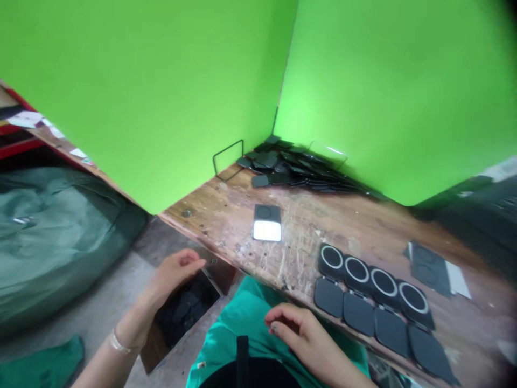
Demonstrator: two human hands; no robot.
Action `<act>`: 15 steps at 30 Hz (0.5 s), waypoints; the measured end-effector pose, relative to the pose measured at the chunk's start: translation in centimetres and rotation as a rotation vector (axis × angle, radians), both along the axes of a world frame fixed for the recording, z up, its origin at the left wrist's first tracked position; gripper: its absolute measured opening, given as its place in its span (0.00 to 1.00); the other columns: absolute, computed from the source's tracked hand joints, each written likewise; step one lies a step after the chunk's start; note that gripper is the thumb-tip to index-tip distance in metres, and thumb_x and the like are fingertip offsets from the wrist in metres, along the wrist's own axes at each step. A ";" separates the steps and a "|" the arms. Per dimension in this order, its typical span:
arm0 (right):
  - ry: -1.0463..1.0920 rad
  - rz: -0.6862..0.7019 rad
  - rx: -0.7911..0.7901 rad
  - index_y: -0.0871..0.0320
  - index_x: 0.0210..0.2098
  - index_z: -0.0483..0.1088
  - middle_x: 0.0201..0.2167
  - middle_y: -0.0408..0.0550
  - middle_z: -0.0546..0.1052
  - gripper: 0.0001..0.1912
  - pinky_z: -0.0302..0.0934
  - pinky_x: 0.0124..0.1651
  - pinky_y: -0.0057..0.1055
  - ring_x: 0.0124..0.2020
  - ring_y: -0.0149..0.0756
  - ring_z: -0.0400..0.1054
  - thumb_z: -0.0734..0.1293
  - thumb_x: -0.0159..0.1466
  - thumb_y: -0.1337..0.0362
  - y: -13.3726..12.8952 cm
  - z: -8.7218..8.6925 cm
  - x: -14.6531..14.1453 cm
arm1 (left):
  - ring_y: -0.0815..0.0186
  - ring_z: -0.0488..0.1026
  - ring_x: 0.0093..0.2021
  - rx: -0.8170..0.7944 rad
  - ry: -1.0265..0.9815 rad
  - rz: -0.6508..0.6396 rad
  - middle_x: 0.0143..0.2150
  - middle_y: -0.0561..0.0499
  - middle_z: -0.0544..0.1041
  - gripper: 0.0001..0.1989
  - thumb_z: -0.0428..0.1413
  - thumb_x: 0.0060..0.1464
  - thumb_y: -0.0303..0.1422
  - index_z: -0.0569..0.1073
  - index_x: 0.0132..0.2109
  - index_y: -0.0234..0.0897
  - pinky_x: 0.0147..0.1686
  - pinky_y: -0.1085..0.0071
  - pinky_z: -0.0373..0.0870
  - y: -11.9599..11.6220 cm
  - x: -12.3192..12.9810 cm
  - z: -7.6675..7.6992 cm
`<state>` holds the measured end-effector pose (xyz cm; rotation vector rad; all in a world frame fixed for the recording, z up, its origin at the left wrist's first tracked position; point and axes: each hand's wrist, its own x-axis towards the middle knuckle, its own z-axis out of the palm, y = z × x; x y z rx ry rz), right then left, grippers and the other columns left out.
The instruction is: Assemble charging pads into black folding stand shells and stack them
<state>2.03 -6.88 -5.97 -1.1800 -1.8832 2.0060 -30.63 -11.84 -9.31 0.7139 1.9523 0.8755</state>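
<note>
My left hand (pixel 177 271) hangs over an open box (pixel 204 307) of dark pieces below the table edge, thumb and fingers curled near each other with a gap and nothing visible between them. Above my lap, at the table's front edge, my right hand (pixel 293 326) has loosely curled fingers; anything in them is hidden. A small dark plate with a bright white lower half (pixel 267 230) lies on the wooden table (pixel 226 215). To its right, several unfolded black pads with white rings (pixel 357 269) lie side by side in a row along the front edge.
A heap of black flat pieces (pixel 299 167) lies in the corner of the green panels (pixel 194 97). A thin wire frame (pixel 229 160) stands beside it. Grey and white sheets (pixel 430 269) lie on the right. A large green bag (pixel 60 231) is at left.
</note>
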 end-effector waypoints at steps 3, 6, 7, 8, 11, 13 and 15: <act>0.043 -0.071 -0.063 0.58 0.38 0.75 0.33 0.49 0.78 0.13 0.62 0.40 0.32 0.38 0.41 0.71 0.65 0.63 0.55 -0.4 0.0 1.1 | 0.63 0.72 0.33 0.212 0.211 -0.300 0.31 0.52 0.76 0.18 0.60 0.50 0.51 0.73 0.35 0.39 0.34 0.70 0.65 5.2 4.9 4.0; 0.081 -0.143 -0.079 0.58 0.37 0.74 0.33 0.47 0.78 0.12 0.62 0.40 0.31 0.38 0.40 0.71 0.65 0.62 0.56 -0.9 0.2 2.5 | 0.56 0.74 0.40 0.236 0.517 -0.352 0.38 0.45 0.77 0.21 0.59 0.52 0.49 0.72 0.44 0.37 0.40 0.65 0.67 9.9 9.6 5.5; 0.080 -0.163 -0.070 0.58 0.37 0.74 0.33 0.47 0.77 0.11 0.61 0.39 0.30 0.37 0.39 0.71 0.65 0.62 0.57 -1.1 0.3 3.1 | 0.54 0.74 0.43 0.212 0.630 -0.359 0.41 0.42 0.77 0.24 0.58 0.52 0.48 0.71 0.48 0.35 0.43 0.64 0.67 11.2 10.7 5.6; 0.071 -0.181 -0.054 0.58 0.36 0.74 0.32 0.46 0.77 0.11 0.60 0.37 0.30 0.36 0.38 0.71 0.65 0.61 0.58 -1.3 0.4 3.8 | 0.50 0.73 0.47 0.185 0.742 -0.361 0.45 0.39 0.76 0.27 0.58 0.53 0.49 0.70 0.52 0.33 0.45 0.61 0.67 12.3 11.5 5.5; 0.041 -0.264 0.003 0.58 0.34 0.75 0.30 0.45 0.77 0.09 0.59 0.35 0.28 0.33 0.36 0.70 0.65 0.60 0.61 -1.7 0.7 6.4 | 0.41 0.69 0.55 0.090 0.981 -0.360 0.54 0.29 0.72 0.36 0.56 0.53 0.53 0.66 0.58 0.28 0.51 0.55 0.65 14.7 12.5 5.0; 0.043 -0.353 0.022 0.58 0.34 0.75 0.30 0.44 0.77 0.09 0.60 0.34 0.28 0.33 0.35 0.70 0.64 0.60 0.62 -2.1 0.6 8.5 | 0.37 0.68 0.56 -0.013 1.043 -0.428 0.54 0.27 0.71 0.37 0.57 0.51 0.55 0.68 0.56 0.28 0.51 0.53 0.65 15.8 12.3 4.6; 0.060 -0.459 0.007 0.57 0.35 0.75 0.30 0.44 0.78 0.09 0.61 0.35 0.28 0.33 0.35 0.71 0.65 0.60 0.61 -2.8 -0.1 10.6 | 0.38 0.69 0.55 -0.070 1.061 -0.519 0.52 0.29 0.74 0.35 0.55 0.51 0.56 0.70 0.53 0.30 0.50 0.54 0.66 16.6 11.9 4.2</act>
